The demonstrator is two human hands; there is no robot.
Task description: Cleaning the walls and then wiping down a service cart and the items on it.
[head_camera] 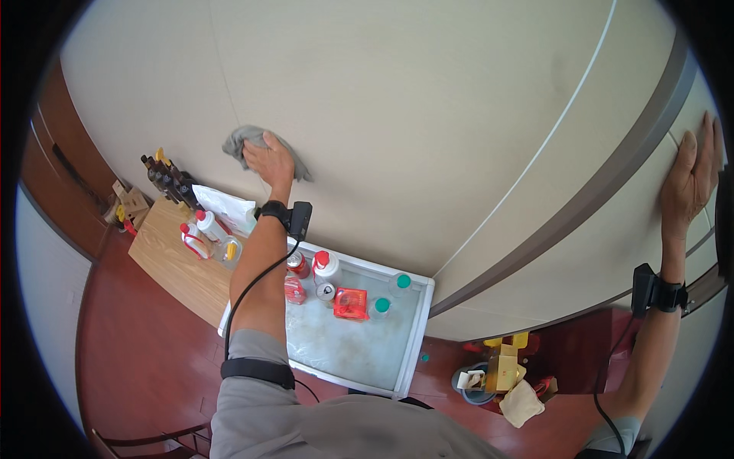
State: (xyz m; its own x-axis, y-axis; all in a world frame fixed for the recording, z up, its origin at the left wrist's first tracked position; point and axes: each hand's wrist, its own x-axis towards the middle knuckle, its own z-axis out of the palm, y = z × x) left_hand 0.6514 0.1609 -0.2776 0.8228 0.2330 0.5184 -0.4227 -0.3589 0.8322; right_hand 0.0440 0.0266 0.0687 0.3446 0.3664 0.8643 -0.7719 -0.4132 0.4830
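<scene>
My left hand presses a grey cloth against the beige wall panel, with the cloth bunched beyond the fingers and trailing at the wrist side. My right hand rests against a pale wall surface at the far right, past a grey-brown trim strip; it holds nothing that I can see, and its outer edge is partly cut off. Below my left forearm stand a wooden table and a glass-topped white-framed cabinet.
Dark bottles, white jugs and a white bag stand on the table. The cabinet bears a red box, cans and green-capped containers. A bucket and boxes sit on the floor.
</scene>
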